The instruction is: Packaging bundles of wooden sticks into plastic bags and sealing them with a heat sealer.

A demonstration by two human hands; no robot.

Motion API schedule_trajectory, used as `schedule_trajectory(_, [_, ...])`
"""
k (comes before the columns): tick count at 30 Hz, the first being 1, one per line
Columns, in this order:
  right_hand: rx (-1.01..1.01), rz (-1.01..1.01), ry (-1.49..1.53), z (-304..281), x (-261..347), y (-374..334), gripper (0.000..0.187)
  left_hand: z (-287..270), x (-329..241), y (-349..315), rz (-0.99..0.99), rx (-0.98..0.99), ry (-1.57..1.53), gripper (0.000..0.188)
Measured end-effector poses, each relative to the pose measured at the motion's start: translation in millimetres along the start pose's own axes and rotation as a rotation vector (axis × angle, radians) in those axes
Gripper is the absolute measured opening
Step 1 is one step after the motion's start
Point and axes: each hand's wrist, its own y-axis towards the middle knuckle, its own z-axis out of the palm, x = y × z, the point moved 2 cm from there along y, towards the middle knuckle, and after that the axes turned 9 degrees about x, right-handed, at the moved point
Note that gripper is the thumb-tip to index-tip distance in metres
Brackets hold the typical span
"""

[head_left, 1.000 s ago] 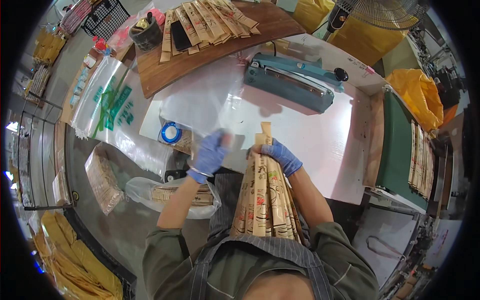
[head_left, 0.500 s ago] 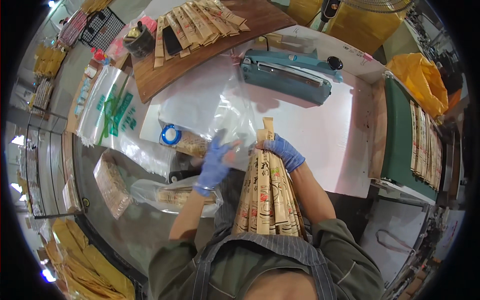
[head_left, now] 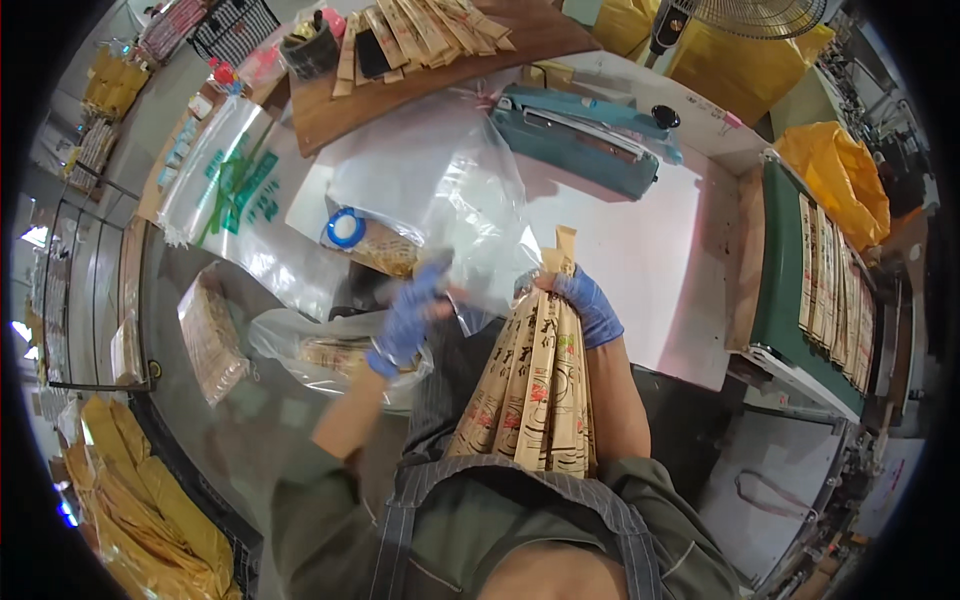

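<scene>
A fanned bundle of long, narrow paper-sleeved chopsticks [head_left: 535,385] leans against my apron, tops together. My right hand [head_left: 590,305], in a blue glove, is closed around its upper end; one sleeve sticks up above the rest. Left of it, my gloved left hand [head_left: 408,315] is blurred by motion, with its fingers at the near edge of a clear plastic bag [head_left: 470,205], which they appear to pinch. The bag lies across the white table [head_left: 640,260] and reaches toward the bundle's top.
A blue-green heat sealer [head_left: 580,145] stands at the back. More sleeves [head_left: 425,35] lie on a brown board [head_left: 380,110]; others rest on a green surface [head_left: 785,270] at right. Printed plastic bags [head_left: 230,190] and a blue-and-white round lid [head_left: 346,228] are at left. Filled bags [head_left: 210,335] sit lower left.
The clear bag's near edge has come down toward me, beside my left hand, which has shifted slightly left. My right hand and the bundle's top appear a little further right.
</scene>
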Motion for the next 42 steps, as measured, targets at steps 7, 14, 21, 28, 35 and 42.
schedule_trajectory(7, [-0.022, -0.005, -0.052, -17.9, -8.7, -11.6, 0.04, 33.2, 53.5, 27.3, -0.067, -0.399, -0.046, 0.026])
schedule_trajectory(14, [0.064, -0.034, -0.053, 20.2, 0.9, -23.8, 0.04, 14.3, 10.5, 142.0, 0.056, 0.209, 1.399, 0.062])
schedule_trajectory(21, [0.394, -0.089, 0.0, 5.8, -31.5, 21.6, 0.039, 65.0, -66.3, 61.6, 0.481, 0.484, 1.927, 0.06])
schedule_trajectory(28, [0.471, -0.254, -0.358, 0.4, -17.4, 37.1, 0.064, 53.1, -16.9, -24.5, 0.156, -0.439, 0.517, 0.041])
schedule_trajectory(35, [0.082, -0.596, -0.502, 18.6, 26.0, -28.7, 0.109, 121.5, 44.2, 3.2, 0.045, -0.181, 0.358, 0.039])
schedule_trajectory(42, [-0.499, -0.191, -0.291, -6.2, -73.9, -150.7, 0.047, 149.2, 97.8, -28.9, -0.126, 0.207, 0.201, 0.036])
